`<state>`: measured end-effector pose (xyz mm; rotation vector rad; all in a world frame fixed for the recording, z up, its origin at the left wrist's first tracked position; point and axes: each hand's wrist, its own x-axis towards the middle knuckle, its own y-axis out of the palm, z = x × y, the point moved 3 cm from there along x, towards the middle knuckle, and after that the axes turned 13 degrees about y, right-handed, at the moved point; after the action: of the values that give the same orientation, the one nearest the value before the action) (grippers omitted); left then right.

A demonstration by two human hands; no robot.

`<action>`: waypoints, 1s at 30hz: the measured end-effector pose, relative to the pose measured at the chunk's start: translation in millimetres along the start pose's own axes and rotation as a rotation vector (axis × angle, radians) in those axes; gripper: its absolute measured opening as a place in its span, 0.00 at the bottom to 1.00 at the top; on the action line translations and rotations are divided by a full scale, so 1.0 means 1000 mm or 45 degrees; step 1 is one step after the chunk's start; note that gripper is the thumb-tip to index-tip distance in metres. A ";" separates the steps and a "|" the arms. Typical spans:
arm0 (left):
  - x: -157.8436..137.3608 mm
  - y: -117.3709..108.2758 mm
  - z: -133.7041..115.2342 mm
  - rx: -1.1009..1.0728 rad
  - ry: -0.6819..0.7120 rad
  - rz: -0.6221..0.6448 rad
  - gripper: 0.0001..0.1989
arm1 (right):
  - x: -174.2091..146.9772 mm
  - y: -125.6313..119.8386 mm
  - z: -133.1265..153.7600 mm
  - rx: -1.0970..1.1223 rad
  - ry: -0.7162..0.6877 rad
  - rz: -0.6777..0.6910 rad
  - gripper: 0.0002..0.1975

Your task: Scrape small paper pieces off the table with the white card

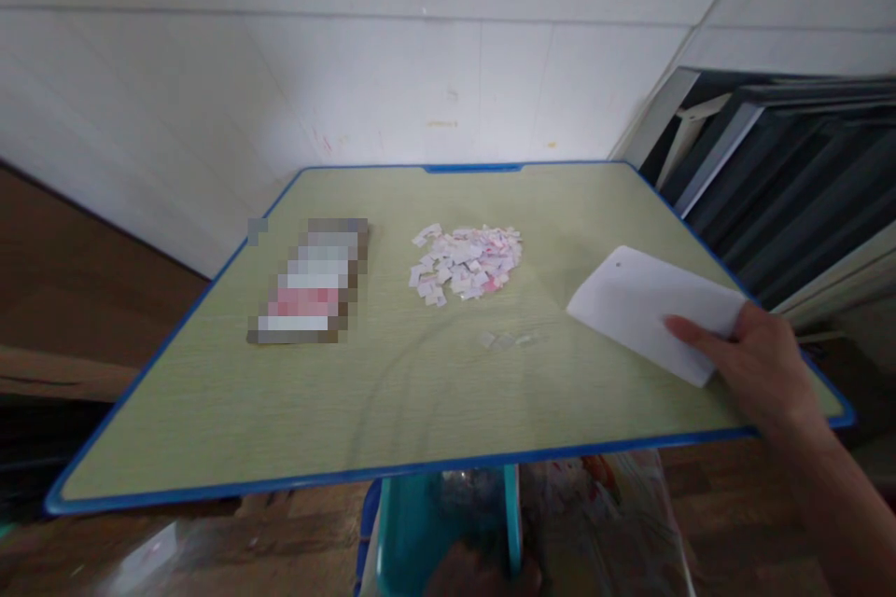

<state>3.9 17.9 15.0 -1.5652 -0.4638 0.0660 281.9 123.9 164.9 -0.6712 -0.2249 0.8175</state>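
My right hand (760,359) is closed on a white card (651,303) with a small dark hole near its far corner, thumb on top, over the right side of the table. Left of the card, a loose pile of small white and pinkish paper pieces (469,261) lies mid-table. A few clear, thin pieces (505,339) lie nearer me. At the bottom edge, below the table, my left hand (466,571) is dark and partly cut off. It appears to grip the right wall of a teal plastic bin (413,532).
The pale green table (280,429) has a blue rim and stands against a white wall (392,84). A pixelated flat item (308,284) lies on its left side. Dark panels (791,159) lean at the right. A clear plastic bag (602,522) is below the table.
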 end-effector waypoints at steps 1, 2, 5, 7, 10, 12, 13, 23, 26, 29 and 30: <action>-0.001 0.001 -0.001 -0.011 0.009 -0.015 0.04 | -0.008 -0.002 -0.004 0.006 0.012 -0.088 0.20; -0.002 0.002 -0.001 -0.023 0.013 -0.017 0.06 | -0.015 -0.003 -0.005 0.005 0.014 -0.195 0.21; -0.008 0.008 -0.002 -0.052 0.000 0.027 0.09 | -0.034 0.008 -0.001 0.045 -0.023 -0.284 0.21; -0.009 0.009 -0.002 -0.041 0.008 0.057 0.09 | -0.044 0.020 0.009 0.097 -0.048 -0.280 0.20; -0.008 0.006 -0.002 -0.015 0.039 0.066 0.10 | -0.057 0.039 0.026 0.121 -0.103 -0.244 0.18; -0.006 0.003 -0.001 -0.024 0.038 0.075 0.11 | -0.065 0.052 0.037 0.150 -0.128 -0.156 0.16; -0.005 0.002 -0.001 -0.031 0.038 0.080 0.11 | -0.068 0.058 0.042 0.165 -0.136 -0.116 0.16; -0.008 0.010 -0.004 -0.053 0.115 0.261 0.13 | -0.069 0.096 0.078 0.169 -0.323 0.499 0.12; -0.009 0.012 -0.004 -0.084 0.072 0.235 0.15 | -0.065 0.100 0.082 0.128 -0.360 0.651 0.13; -0.012 0.015 -0.004 -0.054 0.018 0.127 0.14 | -0.068 0.103 0.083 0.129 -0.371 0.821 0.12; -0.013 0.017 -0.004 -0.040 0.020 0.104 0.14 | -0.069 0.103 0.082 0.128 -0.367 0.860 0.12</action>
<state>-2.6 9.7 -3.9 -1.6140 -0.3899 0.1098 138.3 162.3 168.0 -0.5318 -0.2160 1.5678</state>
